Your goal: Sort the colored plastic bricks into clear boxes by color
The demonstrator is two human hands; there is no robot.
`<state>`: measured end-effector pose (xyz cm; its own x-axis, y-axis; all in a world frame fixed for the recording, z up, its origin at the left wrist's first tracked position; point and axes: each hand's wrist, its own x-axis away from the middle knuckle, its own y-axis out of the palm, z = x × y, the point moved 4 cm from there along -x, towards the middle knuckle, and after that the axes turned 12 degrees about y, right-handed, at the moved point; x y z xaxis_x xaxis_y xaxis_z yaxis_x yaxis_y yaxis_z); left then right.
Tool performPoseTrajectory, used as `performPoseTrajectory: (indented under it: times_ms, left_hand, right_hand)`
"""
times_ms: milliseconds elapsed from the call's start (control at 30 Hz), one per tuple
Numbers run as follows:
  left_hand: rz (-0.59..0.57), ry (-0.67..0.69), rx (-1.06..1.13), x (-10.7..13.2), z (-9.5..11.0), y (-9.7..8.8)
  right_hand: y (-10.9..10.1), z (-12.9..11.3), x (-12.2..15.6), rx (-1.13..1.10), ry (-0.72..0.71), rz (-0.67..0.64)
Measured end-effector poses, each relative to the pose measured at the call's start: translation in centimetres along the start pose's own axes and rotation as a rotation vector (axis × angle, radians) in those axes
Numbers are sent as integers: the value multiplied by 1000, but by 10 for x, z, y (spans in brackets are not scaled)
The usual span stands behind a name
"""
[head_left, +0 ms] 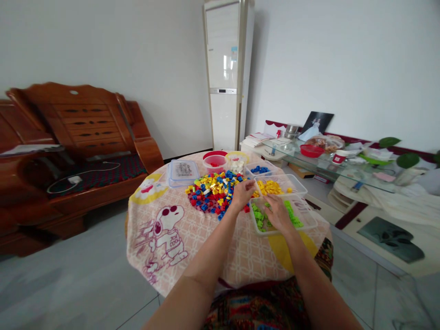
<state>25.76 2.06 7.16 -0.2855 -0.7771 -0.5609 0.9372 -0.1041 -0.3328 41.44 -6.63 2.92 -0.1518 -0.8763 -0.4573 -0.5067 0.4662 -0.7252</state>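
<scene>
A heap of small mixed-colour bricks (211, 191) lies on a round table under a pink cartoon cloth (165, 229). My left hand (242, 192) rests at the heap's right edge with its fingers curled together; what they pinch is too small to make out. My right hand (277, 212) lies palm down inside a clear tray of green bricks (309, 219), its fingers bent over them. Beyond it stand a tray of yellow bricks (295, 184) and a small tub of blue bricks (260, 170).
At the table's far side are a lidded clear box (183, 172), a tub with red bricks (215, 163) and one with white pieces (237, 164). A wooden bench (79, 151) is on the left, a tall white air conditioner (225, 73) behind, a cluttered glass stand (343, 169) on the right.
</scene>
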Motion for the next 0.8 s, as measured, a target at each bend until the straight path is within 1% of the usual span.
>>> performPoseTrajectory:
  times_ms: [100,200,267,333,367,433,500,567,633,800]
  left_hand:
    - [53,-61,-192,17,-12,-42]
    - [74,-172,-380,32,-25,-81]
    - [85,-256,-499,39,-31,-102]
    - [78,-330,-583,44,-35,-114]
    - [59,-358,-607,46,-36,-118]
    - [-8,-392,-625,49,-39,-118]
    - [-95,-393,-620,52,-41,-113]
    - [-155,-383,-613,53,-42,-109]
    - [-175,-370,-613,53,-43,-107]
    - [-150,-358,-576,51,-45,-111]
  right_hand:
    - [0,0,0,9,21,-7]
    - [-1,0,0,13,15,-10]
    - [-2,0,-1,14,7,-6]
    - [-2,2,-1,12,2,-6]
    - [-1,2,-2,10,-1,-8]
    - [0,4,-2,4,-7,-12]
    - [0,4,-2,-3,-9,-13]
    - [0,5,-2,-13,-8,-13]
    - [0,5,-2,-18,-9,-14]
    - [0,5,-2,-12,-6,-22]
